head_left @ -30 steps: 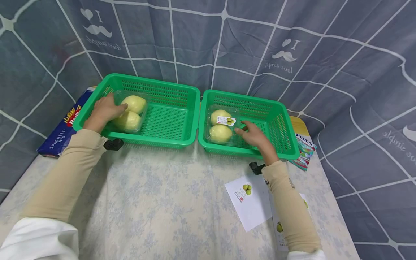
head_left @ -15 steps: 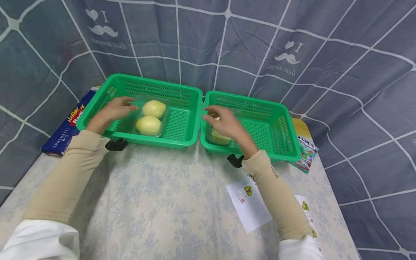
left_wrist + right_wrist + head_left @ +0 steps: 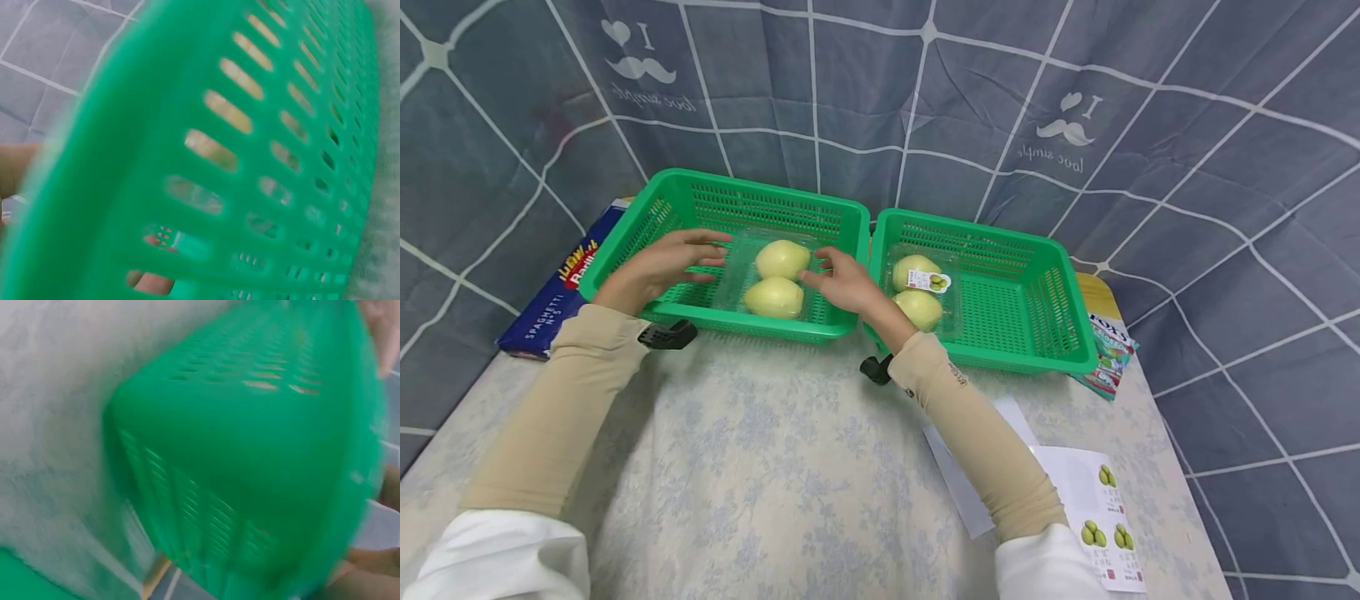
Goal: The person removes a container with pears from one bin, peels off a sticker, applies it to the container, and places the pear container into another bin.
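A clear plastic box (image 3: 734, 279) with two pale yellow fruits (image 3: 782, 260) lies inside the left green basket (image 3: 700, 313), no label showing on it. Left of that box is my left hand (image 3: 673, 258), fingers reaching toward it and slightly spread. My right hand (image 3: 847, 283) reaches over the basket's right rim, its fingertips at the box's right side beside the fruits. In the left wrist view the basket wall (image 3: 144, 156) covers most of the hand. The right wrist view is blurred, with a basket corner (image 3: 237, 437) in front of the fingers.
The right green basket (image 3: 985, 357) contains a similar box with two fruits and a white label (image 3: 928, 281). Printed label sheets (image 3: 1090, 508) lie at the front right. A spaghetti box (image 3: 542, 312) stands at the left, a candy bag (image 3: 1108, 354) at the right.
The box in the left basket has slid right, away from the left hand. My right hand has moved left, from the right basket over into the left one; the labelled box is uncovered again.
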